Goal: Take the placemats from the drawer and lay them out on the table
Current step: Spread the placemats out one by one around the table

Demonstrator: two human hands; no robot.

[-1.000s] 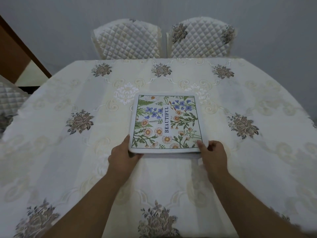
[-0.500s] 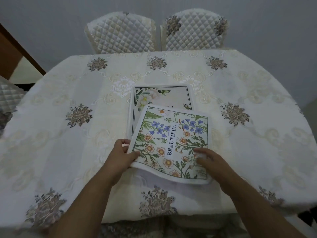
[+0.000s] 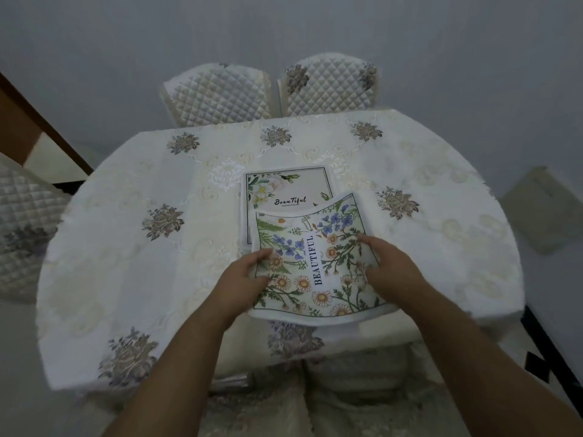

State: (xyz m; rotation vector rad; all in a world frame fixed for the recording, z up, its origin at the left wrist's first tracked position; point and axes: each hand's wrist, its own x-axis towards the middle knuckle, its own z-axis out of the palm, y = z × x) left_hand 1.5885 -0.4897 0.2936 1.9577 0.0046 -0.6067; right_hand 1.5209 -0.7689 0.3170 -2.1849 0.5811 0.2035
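Note:
A flowered placemat (image 3: 315, 263) printed with "BEAUTIFUL" is lifted off the table, its far edge curling up. My left hand (image 3: 244, 279) grips its left edge, thumb on top. My right hand (image 3: 391, 269) holds its right side, fingers spread on the print. Beneath and beyond it a second placemat (image 3: 284, 187), cream with white flowers and the word "Beautiful", lies flat on the table (image 3: 126, 263), partly covered by the held mat.
The table wears a cream embroidered cloth with grey flower motifs. Two quilted chairs (image 3: 220, 96) stand at the far side, another quilted chair (image 3: 22, 222) at the left. A chair seat (image 3: 315, 398) sits below the near edge. A cushion (image 3: 542, 209) lies at the right.
Both hands have lifted the top flowered placemat off the stack and drawn it toward me and slightly right, uncovering the cream placemat beneath. The view has pulled back from the table.

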